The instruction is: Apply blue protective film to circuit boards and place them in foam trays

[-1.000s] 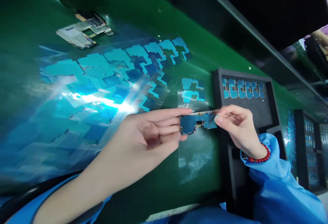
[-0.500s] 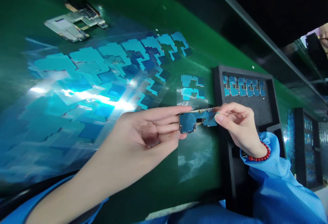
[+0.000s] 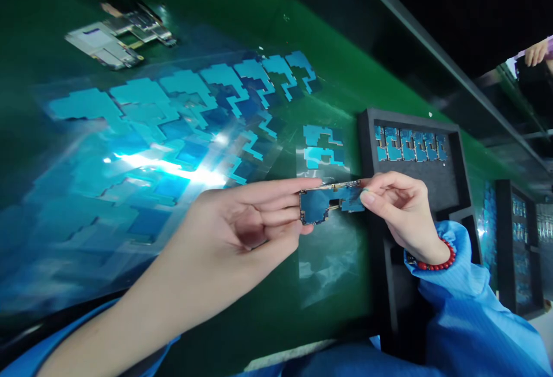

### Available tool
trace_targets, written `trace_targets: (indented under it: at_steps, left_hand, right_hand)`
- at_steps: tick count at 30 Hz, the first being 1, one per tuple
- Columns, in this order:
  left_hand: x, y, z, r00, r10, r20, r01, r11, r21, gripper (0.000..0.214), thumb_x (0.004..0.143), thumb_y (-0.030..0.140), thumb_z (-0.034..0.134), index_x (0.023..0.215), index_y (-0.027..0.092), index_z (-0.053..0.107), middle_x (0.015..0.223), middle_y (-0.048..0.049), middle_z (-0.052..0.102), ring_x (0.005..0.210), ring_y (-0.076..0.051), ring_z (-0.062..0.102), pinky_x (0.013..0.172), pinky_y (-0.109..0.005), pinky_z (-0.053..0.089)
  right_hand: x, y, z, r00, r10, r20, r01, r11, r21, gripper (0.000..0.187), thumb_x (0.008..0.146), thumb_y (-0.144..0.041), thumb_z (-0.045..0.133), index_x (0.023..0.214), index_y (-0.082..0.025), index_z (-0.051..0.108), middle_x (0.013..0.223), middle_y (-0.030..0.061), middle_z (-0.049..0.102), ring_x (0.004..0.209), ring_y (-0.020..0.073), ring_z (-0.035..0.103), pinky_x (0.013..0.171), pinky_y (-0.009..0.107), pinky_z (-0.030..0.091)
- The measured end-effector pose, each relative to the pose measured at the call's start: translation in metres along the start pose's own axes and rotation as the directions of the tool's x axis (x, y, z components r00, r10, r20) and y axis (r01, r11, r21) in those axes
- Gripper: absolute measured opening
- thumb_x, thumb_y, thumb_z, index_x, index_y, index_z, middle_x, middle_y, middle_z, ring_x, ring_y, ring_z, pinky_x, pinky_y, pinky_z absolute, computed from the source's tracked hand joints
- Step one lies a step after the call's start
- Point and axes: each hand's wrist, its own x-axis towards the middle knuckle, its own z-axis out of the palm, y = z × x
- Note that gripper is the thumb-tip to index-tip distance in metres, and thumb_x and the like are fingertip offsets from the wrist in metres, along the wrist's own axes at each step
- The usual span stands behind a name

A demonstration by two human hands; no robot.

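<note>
A small blue circuit board (image 3: 329, 202) hangs above the green belt, held from both ends. My left hand (image 3: 250, 228) grips its left end between forefinger on top and thumb below. My right hand (image 3: 401, 210) pinches its right end, where a blue film piece lies on the board; a red bead bracelet (image 3: 436, 265) circles that wrist. Just behind the board lies a clear sheet with two blue film pieces (image 3: 322, 147). A black foam tray (image 3: 453, 193) to the right holds a row of several blue boards (image 3: 410, 145).
Large clear sheets with several blue film pieces (image 3: 181, 112) cover the green belt (image 3: 268, 302) on the left. Bare metal-shielded boards (image 3: 114, 34) lie at the far left. A second black tray (image 3: 521, 250) stands at the right edge. Another person's hand (image 3: 536, 52) shows at top right.
Both hands keep their grip on the board; it has drifted slightly left. The view has shifted a little, so the sheets sit more to the left.
</note>
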Motion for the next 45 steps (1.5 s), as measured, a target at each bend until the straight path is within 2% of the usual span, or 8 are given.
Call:
trace_targets:
  at_steps: [10,23,26,35,39,45]
  left_hand:
    - [-0.001,0.0015,0.0015,1.0,0.016,-0.004,-0.016,0.999,-0.035,0.031,0.067,0.023,0.072,0.095,0.035,0.076,0.077,0.0086,0.077,0.08,-0.013,0.074,0.082,-0.013,0.054]
    - [0.0037,0.006,0.0003,0.998,-0.061,-0.03,0.062,0.998,0.031,0.031,0.062,0.033,0.078,0.093,0.031,0.077,0.079,0.0045,0.078,0.085,-0.021,0.074,0.09,-0.026,0.055]
    - [0.004,0.0056,0.0006,0.996,-0.062,-0.059,0.066,0.995,0.075,0.03,0.063,0.034,0.079,0.092,0.031,0.077,0.08,0.0056,0.078,0.085,-0.019,0.074,0.089,-0.025,0.055]
    - [0.003,0.0025,0.0062,0.991,-0.065,-0.113,0.065,0.998,-0.009,0.022,0.062,0.027,0.078,0.083,0.031,0.077,0.069,0.0081,0.076,0.069,-0.012,0.073,0.07,-0.01,0.056]
    - [0.0045,0.0016,0.0064,0.991,-0.042,-0.126,0.043,0.999,0.009,0.017,0.064,0.03,0.079,0.081,0.03,0.076,0.066,0.0068,0.075,0.059,-0.011,0.071,0.058,-0.01,0.055]
    - [0.0073,-0.0012,0.0023,0.996,-0.001,-0.092,0.007,0.998,0.062,0.017,0.065,0.03,0.079,0.082,0.028,0.075,0.063,0.0047,0.074,0.057,-0.015,0.071,0.056,-0.017,0.058]
  right_hand:
    - [0.001,0.0009,0.0005,1.0,-0.006,-0.004,0.006,1.0,0.009,0.01,0.072,-0.013,0.079,0.074,-0.021,0.073,0.075,-0.0013,0.072,0.068,0.0101,0.067,0.067,0.021,0.058]
    - [0.0007,0.003,0.001,1.0,-0.004,-0.02,0.004,1.0,-0.004,0.009,0.071,-0.017,0.08,0.073,-0.021,0.073,0.072,-0.0011,0.072,0.069,0.0111,0.067,0.064,0.022,0.057]
    - [0.0004,0.0032,0.0012,1.0,-0.009,-0.022,0.009,1.0,-0.014,0.009,0.071,-0.018,0.08,0.073,-0.022,0.073,0.073,-0.0009,0.072,0.07,0.0119,0.067,0.065,0.022,0.057]
    - [0.0005,0.0047,0.0032,1.0,0.006,-0.008,-0.006,1.0,-0.007,0.009,0.071,-0.022,0.081,0.072,-0.021,0.072,0.074,0.0003,0.072,0.07,0.0127,0.067,0.065,0.024,0.057]
    - [-0.0006,0.0043,0.0048,1.0,0.012,-0.008,-0.012,1.0,0.0,0.01,0.07,-0.024,0.081,0.072,-0.021,0.072,0.074,0.0008,0.072,0.068,0.0128,0.067,0.061,0.024,0.057]
    - [-0.0035,0.0038,0.0076,1.0,-0.015,0.012,0.015,1.0,-0.003,0.008,0.074,-0.02,0.078,0.075,-0.019,0.07,0.077,0.0013,0.071,0.066,0.0111,0.066,0.06,0.022,0.058]
